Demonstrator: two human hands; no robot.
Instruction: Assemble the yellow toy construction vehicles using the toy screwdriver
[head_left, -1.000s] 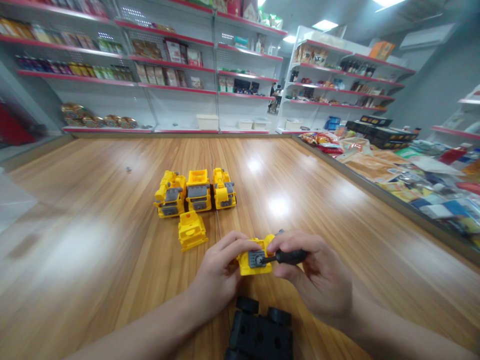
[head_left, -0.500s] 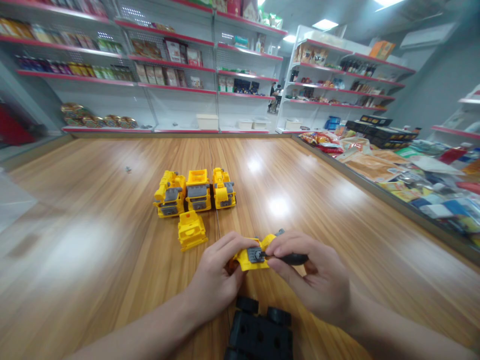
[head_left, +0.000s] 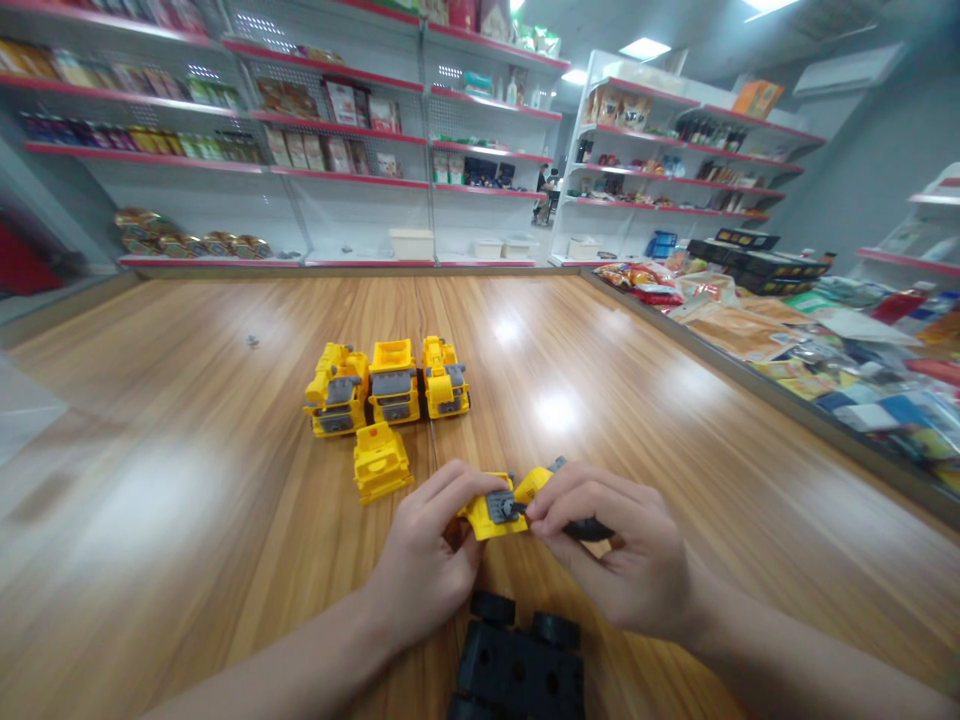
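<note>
My left hand (head_left: 424,550) is closed around a small yellow toy truck body (head_left: 495,508) with a grey front, held just above the wooden table (head_left: 187,470). My right hand (head_left: 615,555) grips a black-handled screwdriver (head_left: 585,528), its tip at the grey part of the toy. A black wheeled chassis (head_left: 517,665) lies on the table right below my hands. A loose yellow toy part (head_left: 381,460) lies to the left of my hands. Behind it three yellow toy trucks (head_left: 390,383) stand in a row.
A tiny dark screw-like bit (head_left: 252,341) lies far left on the table. Snack packets and boxes (head_left: 787,320) fill a counter along the right edge. Store shelves (head_left: 337,150) with goods line the back wall.
My hands and the toy have shifted slightly left and up, and the toy is tilted more. The screwdriver handle is now more hidden under my right fingers.
</note>
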